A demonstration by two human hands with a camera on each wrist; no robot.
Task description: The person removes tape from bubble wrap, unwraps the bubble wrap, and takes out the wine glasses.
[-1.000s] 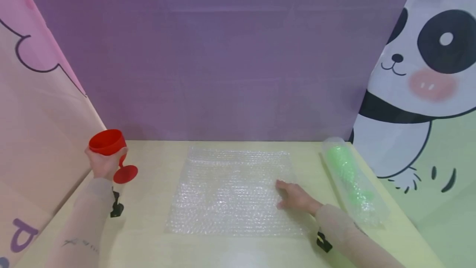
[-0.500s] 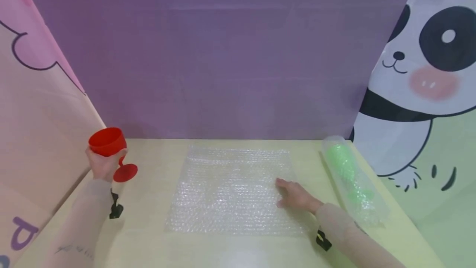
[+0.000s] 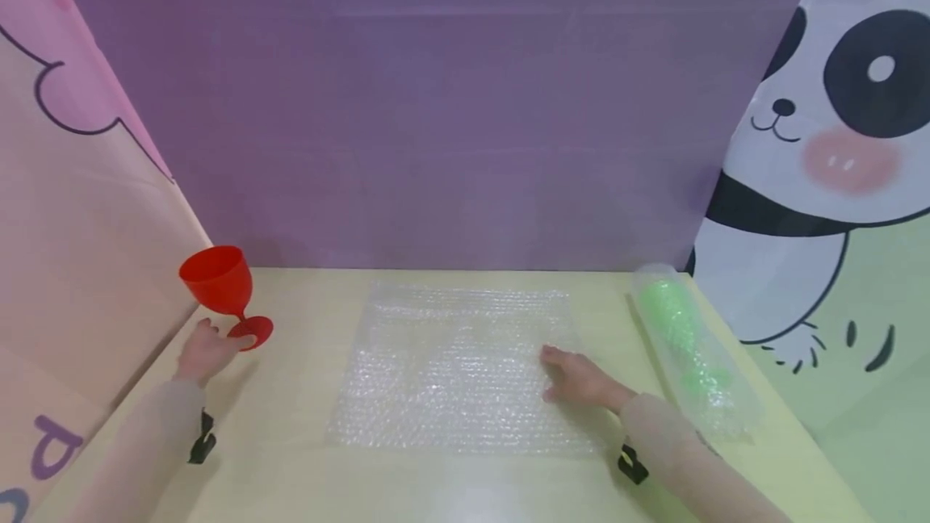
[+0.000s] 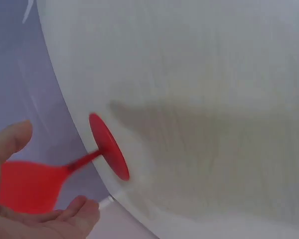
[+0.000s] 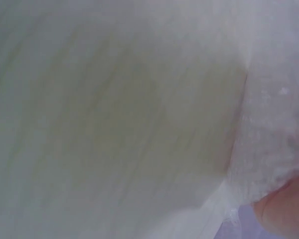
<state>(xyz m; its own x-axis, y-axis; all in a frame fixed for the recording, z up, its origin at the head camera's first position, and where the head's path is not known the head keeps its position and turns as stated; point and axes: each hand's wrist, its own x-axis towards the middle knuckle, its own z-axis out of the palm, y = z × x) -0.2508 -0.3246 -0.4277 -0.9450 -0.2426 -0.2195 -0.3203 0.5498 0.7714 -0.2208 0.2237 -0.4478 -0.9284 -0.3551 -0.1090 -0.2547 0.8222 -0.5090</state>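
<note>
A red plastic goblet (image 3: 221, 281) stands on its round foot at the back left of the table. Just in front of it is my left hand (image 3: 207, 353), its thumb overlapping the foot in the head view. In the left wrist view, the left hand's fingers (image 4: 82, 214) and thumb are spread apart on either side of the goblet's bowl (image 4: 27, 186). A flat sheet of clear bubble wrap (image 3: 450, 370) lies mid-table. My right hand (image 3: 579, 380) rests at the sheet's right edge with relaxed fingers; one fingertip (image 5: 284, 209) shows against the wrap in the right wrist view.
On the right side of the table (image 3: 291, 458) lies a bubble-wrapped bundle (image 3: 683, 353) with something green inside. A purple backdrop (image 3: 450, 119) closes off the far edge. Printed cloth walls, one with a panda (image 3: 770, 281), flank both sides.
My left hand has let go of the goblet's bowl and drawn down toward me, leaving the goblet standing on the table. The right hand and the bubble wrap sheet stay put.
</note>
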